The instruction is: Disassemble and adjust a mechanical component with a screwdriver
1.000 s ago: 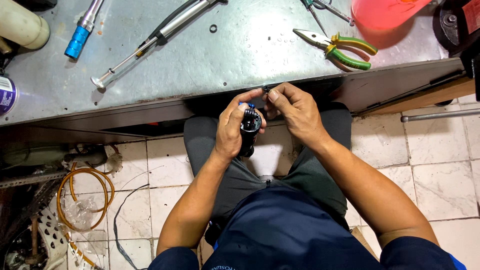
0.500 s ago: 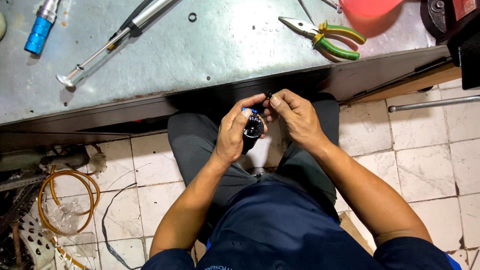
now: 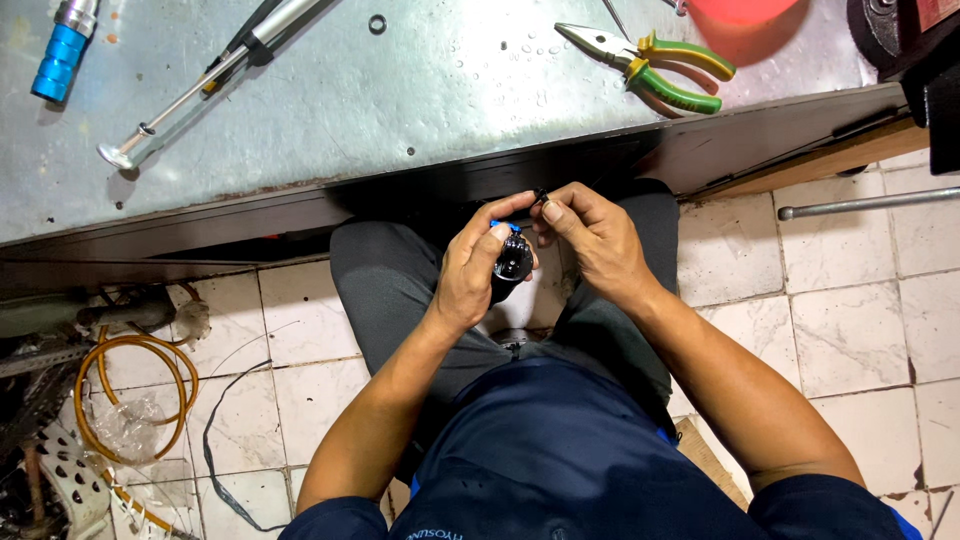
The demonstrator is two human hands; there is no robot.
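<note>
- Up top, the bench (image 3: 400, 110) takes the most room: a grey sheet-metal top, scuffed and spotted with water drops, with a dark front edge running across just above the hands.
- Below it, white floor tiles (image 3: 850, 330) with dark grout, and the person's lap in grey trousers and a dark blue top.
- Off at the lower left, a coil of orange hose (image 3: 135, 385) lies on the tiles among some clutter.
- On the bench: a long metal rod (image 3: 200, 85) lying slantwise, a blue cylinder (image 3: 62, 58) at the far left, pliers (image 3: 655, 65) with green and yellow grips to the right, and a small washer (image 3: 377, 22) near the top edge.
- Left hand (image 3: 475, 270) is wrapped around the part (image 3: 513, 262), fingers curled round its back and thumb up over the top. It sits over the lap, just under the bench edge.
- That part looks small, black and roundish, glossy enough to catch a highlight on its face, with a bit of bright blue showing at its top. Most of it is hidden by the fingers, so I can't make out more.
- Right hand (image 3: 590, 235) is just beside it, thumb and forefinger pinched shut on a tiny dark bit (image 3: 541, 194) right above the part. Too small to tell what it is.
</note>
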